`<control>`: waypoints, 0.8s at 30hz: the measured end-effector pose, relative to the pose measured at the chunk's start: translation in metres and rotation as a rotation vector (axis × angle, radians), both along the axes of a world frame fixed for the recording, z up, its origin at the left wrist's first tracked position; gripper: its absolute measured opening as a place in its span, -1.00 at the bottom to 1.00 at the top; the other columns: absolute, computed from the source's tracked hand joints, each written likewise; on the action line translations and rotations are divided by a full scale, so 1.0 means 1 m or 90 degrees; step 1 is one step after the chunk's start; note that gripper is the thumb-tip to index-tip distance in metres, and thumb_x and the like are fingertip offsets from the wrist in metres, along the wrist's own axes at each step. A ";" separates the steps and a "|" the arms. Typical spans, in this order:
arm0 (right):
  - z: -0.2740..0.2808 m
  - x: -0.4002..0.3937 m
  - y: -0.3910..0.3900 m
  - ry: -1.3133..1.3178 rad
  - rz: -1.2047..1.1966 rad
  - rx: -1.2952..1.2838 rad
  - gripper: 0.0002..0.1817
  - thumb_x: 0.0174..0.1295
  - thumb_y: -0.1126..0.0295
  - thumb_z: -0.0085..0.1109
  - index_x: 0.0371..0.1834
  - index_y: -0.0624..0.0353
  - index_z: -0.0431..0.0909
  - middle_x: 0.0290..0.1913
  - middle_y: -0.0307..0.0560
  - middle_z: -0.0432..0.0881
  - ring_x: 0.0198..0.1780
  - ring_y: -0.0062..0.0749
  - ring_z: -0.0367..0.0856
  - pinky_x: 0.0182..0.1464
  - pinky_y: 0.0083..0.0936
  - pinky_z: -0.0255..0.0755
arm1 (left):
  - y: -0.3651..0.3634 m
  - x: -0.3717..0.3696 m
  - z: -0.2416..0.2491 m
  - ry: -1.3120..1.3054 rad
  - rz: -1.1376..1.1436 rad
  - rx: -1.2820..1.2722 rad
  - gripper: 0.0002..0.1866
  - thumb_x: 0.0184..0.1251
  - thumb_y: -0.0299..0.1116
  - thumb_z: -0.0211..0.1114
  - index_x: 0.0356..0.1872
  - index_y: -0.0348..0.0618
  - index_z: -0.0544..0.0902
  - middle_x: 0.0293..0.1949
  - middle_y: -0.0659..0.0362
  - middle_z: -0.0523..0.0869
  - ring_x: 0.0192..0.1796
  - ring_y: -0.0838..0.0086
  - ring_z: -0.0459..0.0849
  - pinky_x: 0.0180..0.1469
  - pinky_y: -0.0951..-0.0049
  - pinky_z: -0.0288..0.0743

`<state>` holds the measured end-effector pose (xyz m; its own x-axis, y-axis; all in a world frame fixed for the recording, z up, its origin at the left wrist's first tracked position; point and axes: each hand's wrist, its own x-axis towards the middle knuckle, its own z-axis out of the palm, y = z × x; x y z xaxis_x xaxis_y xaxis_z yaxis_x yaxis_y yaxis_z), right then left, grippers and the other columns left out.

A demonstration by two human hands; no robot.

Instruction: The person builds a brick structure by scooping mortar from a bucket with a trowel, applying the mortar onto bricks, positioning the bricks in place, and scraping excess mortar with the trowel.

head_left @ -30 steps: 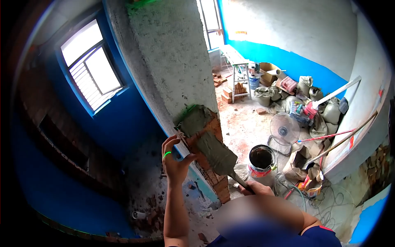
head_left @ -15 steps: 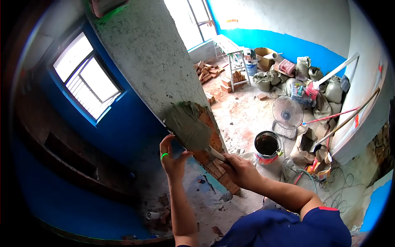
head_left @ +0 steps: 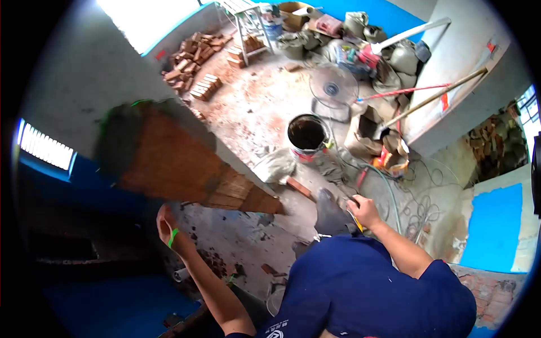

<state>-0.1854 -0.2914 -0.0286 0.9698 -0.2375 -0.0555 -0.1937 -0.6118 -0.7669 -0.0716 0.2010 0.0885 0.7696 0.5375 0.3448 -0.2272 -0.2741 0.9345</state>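
The head view shows us both hands low over a floor (head_left: 248, 121), at either side of our dark blue shirt (head_left: 372, 287). Our right hand (head_left: 365, 210) is closed around what looks like a dark handle (head_left: 353, 204); the rest of that item is too hidden for us to name. Our left hand (head_left: 167, 224), with a bright green band (head_left: 172, 238) at the wrist, is blurred and partly curled, and we cannot tell whether it is open or closed. It sits just below the bare brick end (head_left: 169, 155) of a grey wall (head_left: 79, 73), where a patch of dark mortar (head_left: 115, 132) covers the upper part. We cannot tell whether the hand touches it.

Beyond our right hand, a bucket (head_left: 304, 153) stands upright on the floor, dark inside, with a pale crumpled sack (head_left: 275, 168) near it and a single brick (head_left: 300, 188) between it and us. A round fan (head_left: 333, 87) is behind the bucket, and an open paper bag (head_left: 360, 141) stands to its right. Farther off lie a loose brick pile (head_left: 194, 53), a white stand (head_left: 253, 34) and filled sacks (head_left: 403, 59). A wooden pole (head_left: 434, 100) slants beside the right-hand wall (head_left: 456, 84), and hoses (head_left: 391, 194) loop over the floor.
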 end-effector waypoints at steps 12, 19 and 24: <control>-0.064 0.089 -0.116 0.261 -0.051 -0.026 -0.66 0.24 0.15 0.16 -0.31 0.29 0.55 -0.47 0.15 0.59 -0.41 -0.02 0.62 -0.34 -0.22 0.44 | -0.137 -0.187 -0.306 0.732 0.024 -0.125 -0.91 0.09 -0.50 0.31 -0.40 -0.20 0.57 -0.44 0.22 0.60 -0.34 0.46 0.54 -0.23 0.41 0.47; -0.132 0.266 -0.116 0.550 0.202 0.025 -0.58 0.19 0.27 -0.03 0.04 0.29 0.55 -0.07 0.46 0.59 0.04 0.25 0.59 0.08 -0.05 0.45 | -0.285 -0.043 -0.292 0.762 -0.125 -0.272 -0.83 0.08 -0.54 0.44 -0.31 -0.27 0.63 -0.40 0.28 0.64 -0.30 0.57 0.55 -0.09 0.55 0.45; -0.182 0.352 -0.161 0.399 0.316 -0.017 -0.68 0.29 0.22 -0.03 -0.25 0.34 0.49 -0.25 0.41 0.62 -0.11 0.31 0.61 -0.05 0.03 0.48 | -0.358 0.030 -0.257 0.788 -0.084 -0.291 -0.71 0.37 -0.23 0.32 -0.23 -0.32 0.73 -0.39 0.29 0.65 -0.39 0.69 0.50 -0.28 0.63 0.39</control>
